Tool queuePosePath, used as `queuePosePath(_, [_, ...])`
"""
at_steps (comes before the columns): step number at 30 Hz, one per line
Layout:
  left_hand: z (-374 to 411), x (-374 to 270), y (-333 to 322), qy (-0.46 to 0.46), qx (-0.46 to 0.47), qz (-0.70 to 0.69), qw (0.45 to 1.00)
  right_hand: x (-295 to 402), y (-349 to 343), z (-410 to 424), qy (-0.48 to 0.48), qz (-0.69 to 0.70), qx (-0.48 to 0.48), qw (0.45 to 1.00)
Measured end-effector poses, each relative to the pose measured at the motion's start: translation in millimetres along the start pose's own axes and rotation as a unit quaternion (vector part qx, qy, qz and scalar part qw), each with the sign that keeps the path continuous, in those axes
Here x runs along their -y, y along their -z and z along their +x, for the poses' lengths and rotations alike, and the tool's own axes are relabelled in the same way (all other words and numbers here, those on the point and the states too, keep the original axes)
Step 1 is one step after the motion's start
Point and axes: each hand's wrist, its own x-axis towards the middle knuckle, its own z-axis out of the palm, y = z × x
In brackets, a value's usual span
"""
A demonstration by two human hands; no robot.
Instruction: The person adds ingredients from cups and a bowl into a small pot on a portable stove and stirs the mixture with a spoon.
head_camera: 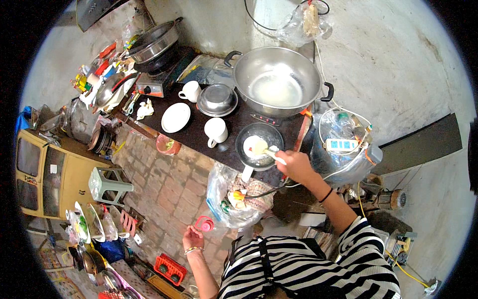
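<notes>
My right hand point(295, 164) grips the handle of a pale spoon or ladle point(276, 157), whose head rests in a small dark frying pan point(270, 131) with a white handle. Something white with a reddish spot point(249, 144) lies in the pan beside the spoon. My left hand point(193, 238) is low over the floor at the left, by the pink handle and cap point(205, 223) of a clear plastic bottle; its fingers are curled near the handle loop. Behind the pan stands a large two-handled steel pot point(278, 82) with whitish liquid at its bottom.
On the dark table point(190, 138) are a white plate point(176, 117), white mugs point(216, 131) and a covered steel bowl point(217, 99). A power strip point(341, 144) hangs over plastic bags at the right, its cords near my right arm. A stool point(108, 185) stands on the brick floor.
</notes>
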Motion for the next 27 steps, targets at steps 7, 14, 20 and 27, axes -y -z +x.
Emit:
queuePosePath(7, [-5.3, 1.3, -28.3, -0.003, -0.027, -0.002, 1.0, -12.6, -13.2, 15.3, 0.005, -0.027, -0.063, 0.998])
queuePosePath(14, [-6.2, 0.7, -34.6, -0.022, -0.015, 0.039, 0.999, 5.1, -14.3, 15.6, 0.007, -0.012, -0.021, 1.0])
queuePosePath(20, [-8.7, 2.1, -31.5, -0.031, -0.029, 0.033, 0.999, -5.5, -4.3, 9.4, -0.003, -0.003, -0.015, 1.0])
queuePosePath(27, [-5.6, 7.9, -38.2, -0.018, -0.059, 0.002, 0.998, -8.9, -15.3, 21.5, -0.008, 0.012, -0.038, 0.999])
